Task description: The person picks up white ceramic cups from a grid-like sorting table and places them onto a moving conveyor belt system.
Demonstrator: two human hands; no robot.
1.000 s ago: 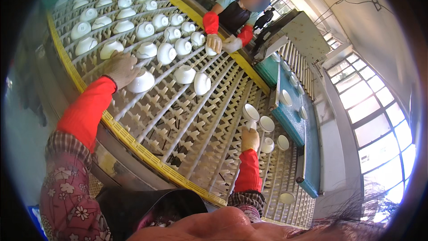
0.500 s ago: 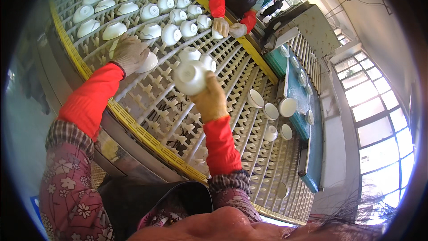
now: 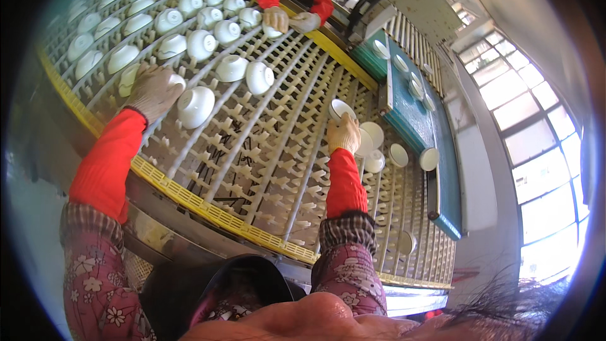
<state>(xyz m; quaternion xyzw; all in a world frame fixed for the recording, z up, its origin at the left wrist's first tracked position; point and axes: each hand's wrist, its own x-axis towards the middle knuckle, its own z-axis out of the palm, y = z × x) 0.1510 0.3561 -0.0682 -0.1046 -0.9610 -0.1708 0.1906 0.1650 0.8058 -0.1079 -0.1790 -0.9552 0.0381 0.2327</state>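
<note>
Left hand [image 3: 153, 90], gloved, red sleeve, upper left of frame. It lies palm down on the pegged rack [image 3: 252, 151], fingers curled over a white bowl [image 3: 129, 79] at its upper-left side; how firmly it clasps the bowl cannot be told. A second white bowl [image 3: 195, 106] sits upside down just right of the hand, touching or nearly touching the glove.

Right hand [image 3: 343, 134], gloved, centre of frame, closed on the rim of a white bowl [image 3: 341, 109] tipped on edge, open face showing.

Rack: cream pegs in long rows, running from upper left to lower right. Yellow edge strip [image 3: 189, 199] along the near side, another yellow strip along the far side at top centre. Upper left rows filled with upturned white bowls. Middle of frame, between the two hands, pegs stand bare; that is the open stretch.

Right of the right hand: several white bowls [image 3: 374, 134] lie close together, open face up, at the foot of a teal conveyor [image 3: 410, 113] carrying more bowls toward the upper right.

Top centre: another person's gloved hands [image 3: 290, 20], red sleeves, at the far edge of the rack, touching bowls there.

No labels or signs legible. Windows bright at the right rim.
</note>
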